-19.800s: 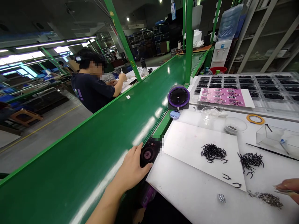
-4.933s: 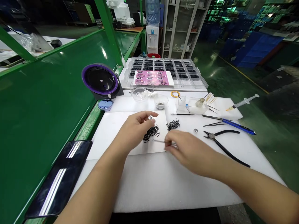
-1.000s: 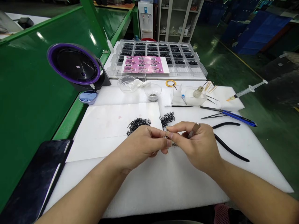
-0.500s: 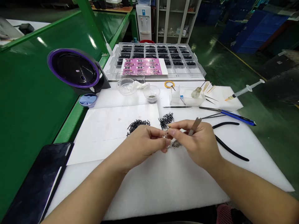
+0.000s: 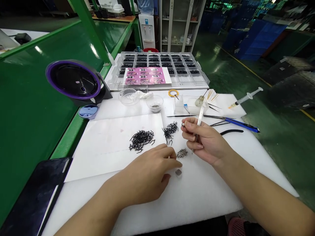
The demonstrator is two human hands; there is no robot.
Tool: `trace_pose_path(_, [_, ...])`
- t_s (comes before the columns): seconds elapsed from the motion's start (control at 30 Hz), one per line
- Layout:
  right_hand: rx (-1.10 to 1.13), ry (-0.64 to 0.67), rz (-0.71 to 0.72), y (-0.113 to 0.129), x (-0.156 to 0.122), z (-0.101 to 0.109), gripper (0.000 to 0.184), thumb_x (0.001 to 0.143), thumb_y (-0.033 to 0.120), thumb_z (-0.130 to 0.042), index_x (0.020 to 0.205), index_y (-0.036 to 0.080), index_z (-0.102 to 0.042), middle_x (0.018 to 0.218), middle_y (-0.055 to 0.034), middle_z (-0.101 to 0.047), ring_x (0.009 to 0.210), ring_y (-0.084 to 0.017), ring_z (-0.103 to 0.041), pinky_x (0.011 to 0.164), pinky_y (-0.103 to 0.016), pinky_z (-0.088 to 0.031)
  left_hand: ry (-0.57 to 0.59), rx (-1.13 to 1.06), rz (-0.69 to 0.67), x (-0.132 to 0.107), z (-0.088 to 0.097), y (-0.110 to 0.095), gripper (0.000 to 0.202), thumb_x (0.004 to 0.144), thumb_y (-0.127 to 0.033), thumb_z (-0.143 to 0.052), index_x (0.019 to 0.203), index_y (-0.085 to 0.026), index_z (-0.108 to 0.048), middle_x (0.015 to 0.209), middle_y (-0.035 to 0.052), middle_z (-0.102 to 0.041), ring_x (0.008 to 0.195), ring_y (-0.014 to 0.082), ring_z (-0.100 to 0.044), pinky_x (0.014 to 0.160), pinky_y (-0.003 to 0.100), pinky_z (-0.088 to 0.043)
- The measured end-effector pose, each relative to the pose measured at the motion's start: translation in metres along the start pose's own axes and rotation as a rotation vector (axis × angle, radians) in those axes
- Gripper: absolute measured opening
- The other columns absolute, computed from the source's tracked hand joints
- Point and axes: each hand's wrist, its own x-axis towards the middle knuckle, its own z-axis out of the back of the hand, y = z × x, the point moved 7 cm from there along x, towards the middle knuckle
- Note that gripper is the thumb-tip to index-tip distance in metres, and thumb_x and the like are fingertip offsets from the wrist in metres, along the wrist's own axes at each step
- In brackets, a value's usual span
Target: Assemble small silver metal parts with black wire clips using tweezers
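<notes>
My left hand hovers low over the white foam sheet, palm down, with thumb and index finger apart and nothing visible between them. Just beyond its index fingertip lies a small clear piece with a dark square top. My right hand is raised, its curled fingers around metal tweezers. Its thumb and index finger also pinch a tiny dark part, too small to name. Between the hands is a little heap of tiny metal bits. Black forked pieces lie in a large pile and a smaller pile.
Behind stand clear round cups, a yellow tape roll and a compartment box of black pieces. Blue-handled tweezers, a black plier handle and a syringe lie right. A purple-rimmed fan stands left.
My hands have parted: the left came down and let go of the small clear piece, now on the sheet. The right rose slightly, still holding the tweezers. The camera view shifted a little.
</notes>
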Motion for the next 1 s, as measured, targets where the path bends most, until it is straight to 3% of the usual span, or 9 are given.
trace_pose_path(0.03, [-0.003,0.018,-0.011,-0.001,-0.001,-0.002,0.023,0.070,0.020,-0.086,0.083,0.013,-0.068,0.075,0.0008,-0.061,0.050,-0.001,-0.038,0.034,-0.007,-0.024,-0.085,-0.028,-0.002,0.000,0.008,0.001,0.038,0.080,-0.005,-0.056,0.112,-0.022,-0.070,0.104,0.0043,-0.060,0.097,0.0183,-0.055,0.085,0.031,-0.048])
trace_pose_path(0.1, [-0.016,0.042,-0.036,-0.005,-0.002,-0.004,0.023,0.071,0.021,-0.086,0.083,0.012,-0.069,0.076,-0.0001,-0.061,0.050,0.000,-0.037,0.034,-0.007,-0.024,-0.361,-0.060,0.036,-0.003,0.029,0.005,0.028,0.084,-0.008,-0.058,0.108,-0.018,-0.069,0.102,0.0041,-0.060,0.094,0.0152,-0.056,0.085,0.028,-0.048])
trace_pose_path(0.2, [-0.041,0.077,-0.089,-0.012,-0.005,-0.007,0.021,0.074,0.023,-0.085,0.085,0.013,-0.071,0.077,-0.0007,-0.062,0.050,0.000,-0.036,0.036,-0.006,-0.025,-0.793,-0.018,0.103,-0.014,0.052,0.011,0.016,0.087,-0.009,-0.062,0.099,-0.015,-0.070,0.091,0.0024,-0.060,0.078,0.0097,-0.055,0.072,0.022,-0.048])
trace_pose_path(0.27, [-0.071,0.113,-0.115,-0.017,-0.006,-0.010,0.019,0.076,0.025,-0.084,0.085,0.013,-0.072,0.079,-0.0014,-0.062,0.051,0.000,-0.035,0.037,-0.007,-0.025,-0.902,0.017,0.069,-0.016,0.054,0.009,0.017,0.085,-0.007,-0.064,0.099,-0.014,-0.071,0.089,0.0020,-0.060,0.074,0.0080,-0.054,0.067,0.021,-0.048])
trace_pose_path(0.4, [-0.114,0.165,-0.143,-0.025,-0.007,-0.013,0.017,0.077,0.028,-0.083,0.083,0.015,-0.072,0.081,-0.0016,-0.062,0.054,-0.001,-0.035,0.038,-0.007,-0.023,-0.925,0.038,-0.046,-0.014,0.050,0.001,0.014,0.084,-0.004,-0.066,0.095,-0.011,-0.073,0.084,0.0030,-0.063,0.076,0.0076,-0.057,0.067,0.019,-0.048])
trace_pose_path(0.7, [-0.121,0.192,-0.219,-0.032,-0.011,-0.019,0.019,0.079,0.028,-0.082,0.081,0.014,-0.070,0.077,-0.0025,-0.061,0.054,-0.002,-0.035,0.040,-0.010,-0.022,-0.919,0.084,-0.118,-0.015,0.052,-0.004,0.010,0.081,-0.002,-0.067,0.087,-0.009,-0.071,0.081,0.0046,-0.062,0.074,0.0081,-0.058,0.065,0.020,-0.049])
trace_pose_path(0.8, [-0.205,0.204,-0.182,-0.030,-0.009,-0.018,0.024,0.085,0.038,-0.075,0.085,0.014,-0.070,0.077,-0.0038,-0.062,0.053,-0.004,-0.034,0.040,-0.014,-0.021,-0.887,0.147,-0.131,-0.019,0.058,-0.002,0.009,0.082,-0.005,-0.067,0.087,-0.010,-0.071,0.082,0.0043,-0.064,0.075,0.0091,-0.059,0.067,0.021,-0.050])
trace_pose_path(0.9, [-0.513,0.105,0.118,-0.007,-0.004,-0.006,0.040,0.094,0.053,-0.057,0.090,0.015,-0.070,0.078,-0.0054,-0.062,0.057,-0.009,-0.041,0.045,-0.020,-0.030,-0.806,0.291,0.042,-0.024,0.072,0.017,0.007,0.085,-0.013,-0.065,0.085,-0.015,-0.071,0.086,0.0035,-0.067,0.076,0.0126,-0.062,0.069,0.026,-0.050])
trace_pose_path(1.0, [-1.000,-0.045,0.613,0.033,-0.014,-0.003,0.039,0.101,0.048,-0.045,0.092,0.018,-0.067,0.089,-0.0050,-0.061,0.077,-0.014,-0.053,0.070,-0.029,-0.043,-0.605,0.411,0.439,-0.031,0.082,0.056,0.012,0.085,-0.024,-0.061,0.083,-0.021,-0.071,0.091,0.0023,-0.069,0.075,0.0193,-0.063,0.066,0.034,-0.048])
